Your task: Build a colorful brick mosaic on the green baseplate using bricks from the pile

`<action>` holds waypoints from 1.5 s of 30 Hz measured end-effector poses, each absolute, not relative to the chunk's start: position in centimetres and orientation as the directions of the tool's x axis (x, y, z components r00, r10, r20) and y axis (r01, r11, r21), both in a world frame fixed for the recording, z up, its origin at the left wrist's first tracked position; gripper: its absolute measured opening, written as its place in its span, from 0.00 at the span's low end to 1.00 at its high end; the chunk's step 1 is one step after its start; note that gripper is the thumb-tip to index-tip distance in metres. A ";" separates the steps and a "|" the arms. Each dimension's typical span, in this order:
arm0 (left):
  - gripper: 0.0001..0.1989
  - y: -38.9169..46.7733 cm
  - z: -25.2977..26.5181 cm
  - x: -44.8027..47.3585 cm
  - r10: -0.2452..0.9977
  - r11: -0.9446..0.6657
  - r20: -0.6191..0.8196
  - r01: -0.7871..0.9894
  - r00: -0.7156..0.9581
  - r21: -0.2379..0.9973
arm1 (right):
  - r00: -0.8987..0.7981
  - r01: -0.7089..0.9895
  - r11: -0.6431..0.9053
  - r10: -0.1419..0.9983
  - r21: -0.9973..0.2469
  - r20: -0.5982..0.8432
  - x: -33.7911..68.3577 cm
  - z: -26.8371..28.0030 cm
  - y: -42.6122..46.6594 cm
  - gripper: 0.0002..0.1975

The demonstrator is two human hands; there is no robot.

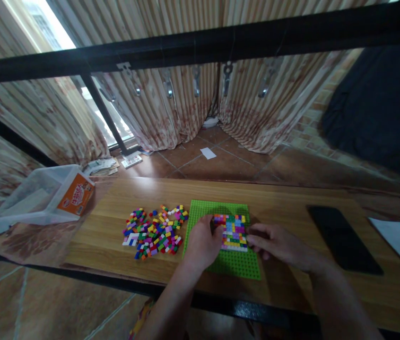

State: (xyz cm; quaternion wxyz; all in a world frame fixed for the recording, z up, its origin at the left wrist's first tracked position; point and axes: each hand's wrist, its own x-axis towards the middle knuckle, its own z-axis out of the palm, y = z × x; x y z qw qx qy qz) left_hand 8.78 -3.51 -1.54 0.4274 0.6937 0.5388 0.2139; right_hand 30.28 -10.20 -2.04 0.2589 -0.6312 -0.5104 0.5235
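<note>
Think of a clock lying on the table (292, 203), with the brick patch (235, 231) in the middle and 6 nearest the person. The left hand (203, 241) is at 9, half curled, thumb by the patch's edge. The right hand (274, 241) is at about 4, fingers bent close together, tips at the other edge. I can't tell if either one has hold of a brick.

To do this well, I think the left hand should keep the patch steady while the right one lines up each brick and pushes it straight down.

So the patch sits right between the hands, on the green board (239, 269). Farther out, the loose bricks (157, 231) lie at 9, past the left hand. A dark flat thing (343, 238) is near 3. Farthest off, a plastic box (44, 193) sits between 9 and 10.
</note>
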 end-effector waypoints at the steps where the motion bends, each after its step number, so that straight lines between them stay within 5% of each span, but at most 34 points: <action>1: 0.10 -3.7 -1.7 8.9 0.931 -0.052 -0.160 0.553 0.329 0.831 | -0.093 0.370 -0.348 0.909 -0.862 -0.407 30.2 -2.1 -10.2 0.25; 10: 0.20 -6.0 -3.9 11.4 0.898 0.093 -0.193 0.259 0.395 0.962 | 0.165 0.447 -0.178 0.980 -0.877 -0.114 31.1 -2.5 -9.1 0.23; 30: 0.19 -4.5 -2.3 8.7 0.915 -0.013 -0.178 0.468 0.362 0.883 | 0.233 0.642 -0.244 0.965 -0.727 -0.117 29.7 -4.4 -7.9 0.32; 35: 0.12 -1.9 -1.4 4.6 0.962 -0.183 0.014 0.607 0.273 0.773 | 0.340 0.601 -0.325 0.931 -0.730 -0.135 30.1 -3.9 -7.5 0.30; 39: 0.14 -0.2 -0.9 1.3 0.985 -0.145 0.033 0.722 0.166 0.677 | 0.492 0.575 -0.434 0.861 -0.694 -0.130 30.5 -3.1 -7.0 0.28; 45: 0.14 -0.2 -1.4 0.9 0.962 -0.268 0.073 0.852 0.264 0.451 | 0.612 0.537 -0.449 0.790 -0.714 -0.037 30.3 -1.7 -7.1 0.26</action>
